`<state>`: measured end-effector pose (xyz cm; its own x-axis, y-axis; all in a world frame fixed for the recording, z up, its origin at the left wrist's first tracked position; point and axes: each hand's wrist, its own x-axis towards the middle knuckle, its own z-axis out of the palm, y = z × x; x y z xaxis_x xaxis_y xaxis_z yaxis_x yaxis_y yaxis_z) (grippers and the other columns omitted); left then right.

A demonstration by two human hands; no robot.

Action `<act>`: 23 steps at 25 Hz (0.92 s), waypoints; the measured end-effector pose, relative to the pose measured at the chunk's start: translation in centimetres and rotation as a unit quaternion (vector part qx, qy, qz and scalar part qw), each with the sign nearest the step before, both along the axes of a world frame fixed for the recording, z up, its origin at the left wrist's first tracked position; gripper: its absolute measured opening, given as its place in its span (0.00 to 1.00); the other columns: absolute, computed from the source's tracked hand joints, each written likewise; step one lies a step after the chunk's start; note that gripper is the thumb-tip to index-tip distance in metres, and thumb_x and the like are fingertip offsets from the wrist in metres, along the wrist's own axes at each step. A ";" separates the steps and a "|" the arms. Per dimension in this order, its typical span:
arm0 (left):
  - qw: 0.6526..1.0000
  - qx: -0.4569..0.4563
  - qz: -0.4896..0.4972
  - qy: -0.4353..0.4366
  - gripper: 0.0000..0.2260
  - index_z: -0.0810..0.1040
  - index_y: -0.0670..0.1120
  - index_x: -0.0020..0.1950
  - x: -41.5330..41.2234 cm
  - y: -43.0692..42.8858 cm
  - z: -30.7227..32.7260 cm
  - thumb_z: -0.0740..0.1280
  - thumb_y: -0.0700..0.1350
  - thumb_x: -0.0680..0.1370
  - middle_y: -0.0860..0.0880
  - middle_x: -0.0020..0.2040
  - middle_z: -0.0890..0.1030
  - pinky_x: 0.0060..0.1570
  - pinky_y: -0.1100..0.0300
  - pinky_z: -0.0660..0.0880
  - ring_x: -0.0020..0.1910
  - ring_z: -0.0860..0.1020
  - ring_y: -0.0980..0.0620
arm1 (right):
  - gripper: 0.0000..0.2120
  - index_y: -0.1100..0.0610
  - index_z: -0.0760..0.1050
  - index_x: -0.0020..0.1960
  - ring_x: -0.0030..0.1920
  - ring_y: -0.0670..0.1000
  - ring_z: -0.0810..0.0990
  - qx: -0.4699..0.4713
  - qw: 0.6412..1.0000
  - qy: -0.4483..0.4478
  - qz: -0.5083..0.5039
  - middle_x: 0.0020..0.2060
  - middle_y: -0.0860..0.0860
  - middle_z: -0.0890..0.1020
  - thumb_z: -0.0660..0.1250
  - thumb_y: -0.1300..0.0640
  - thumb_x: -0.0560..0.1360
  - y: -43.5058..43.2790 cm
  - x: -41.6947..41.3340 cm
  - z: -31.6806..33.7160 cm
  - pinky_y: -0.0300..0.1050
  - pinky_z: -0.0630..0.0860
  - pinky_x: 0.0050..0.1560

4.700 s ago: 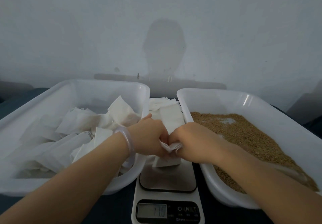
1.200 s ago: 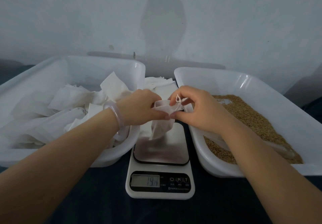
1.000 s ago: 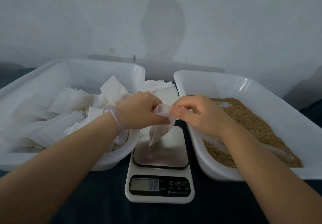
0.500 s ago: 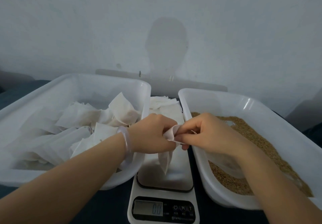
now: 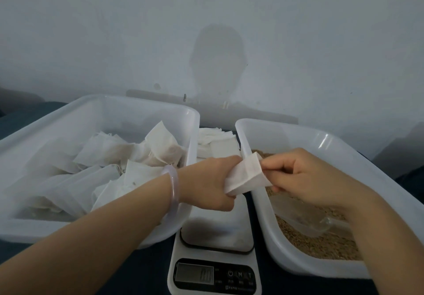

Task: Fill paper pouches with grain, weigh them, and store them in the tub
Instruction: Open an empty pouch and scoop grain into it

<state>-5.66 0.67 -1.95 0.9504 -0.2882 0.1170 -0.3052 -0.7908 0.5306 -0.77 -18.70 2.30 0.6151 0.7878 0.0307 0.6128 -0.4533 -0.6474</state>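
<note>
Pouch (image 5: 244, 177) hangs crosswise over the scale (image 5: 218, 230), left hand (image 5: 211, 184) gripping its bottom end, right hand (image 5: 305, 175) pinching the mouth, so the opening faces the grain tub (image 5: 298, 129) on the right.

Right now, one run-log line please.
pouch: in both hands | left hand: grips its lower end | right hand: pinches its upper edge | scale: display blurred | scoop: lying in grain tub

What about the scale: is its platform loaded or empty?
Empty: the platform is bare; the left hand and right hand hold the pouch off it.
</note>
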 end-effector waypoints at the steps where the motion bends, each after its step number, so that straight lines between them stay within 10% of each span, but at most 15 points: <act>1: 1.000 -0.005 -0.003 -0.002 0.14 0.70 0.47 0.50 0.0 0.0 0.0 0.70 0.41 0.69 0.53 0.40 0.75 0.39 0.60 0.72 0.40 0.75 0.52 | 0.11 0.55 0.81 0.53 0.26 0.40 0.67 0.023 1.000 0.006 -0.018 0.25 0.43 0.72 0.61 0.55 0.78 -0.1 0.0 0.2 0.30 0.66 0.31; 5: 0.999 -0.047 -0.022 -0.012 0.15 0.70 0.56 0.44 -0.3 0.2 0.2 0.75 0.47 0.68 0.61 0.34 0.74 0.34 0.74 0.67 0.34 0.73 0.68 | 0.14 0.47 0.77 0.62 0.25 0.39 0.71 0.055 0.998 0.009 -0.039 0.23 0.41 0.73 0.61 0.55 0.78 -0.2 -0.7 0.4 0.26 0.66 0.29; 12: 0.979 -0.202 -0.023 0.034 0.06 0.78 0.45 0.43 -0.2 0.5 0.0 0.72 0.36 0.71 0.49 0.35 0.82 0.31 0.64 0.75 0.31 0.80 0.54 | 0.16 0.41 0.78 0.58 0.31 0.40 0.76 0.076 0.997 -0.019 0.010 0.32 0.39 0.80 0.65 0.59 0.76 1.1 -1.7 0.9 0.33 0.72 0.35; 17: 0.990 -0.140 0.021 -0.002 0.12 0.78 0.58 0.31 -0.2 0.2 0.7 0.79 0.45 0.64 0.56 0.26 0.77 0.26 0.73 0.67 0.25 0.74 0.62 | 0.25 0.41 0.66 0.68 0.40 0.37 0.81 0.052 0.998 0.018 -0.043 0.44 0.38 0.83 0.68 0.47 0.73 -2.2 -0.5 0.5 0.37 0.76 0.46; 23: 0.990 -0.127 0.058 -0.023 0.14 0.76 0.57 0.29 -0.1 -0.2 0.8 0.79 0.43 0.62 0.62 0.25 0.76 0.29 0.76 0.67 0.26 0.73 0.66 | 0.25 0.44 0.75 0.59 0.49 0.35 0.74 -0.340 0.925 0.024 -0.167 0.47 0.33 0.75 0.75 0.41 0.65 -11.6 4.8 -1.2 0.37 0.72 0.55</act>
<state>-5.77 0.43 -1.12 0.9672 -0.1344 0.2156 -0.2493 -0.6652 0.7038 4.01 -30.26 1.12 0.8161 0.3801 -0.4354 0.3425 -0.9248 -0.1655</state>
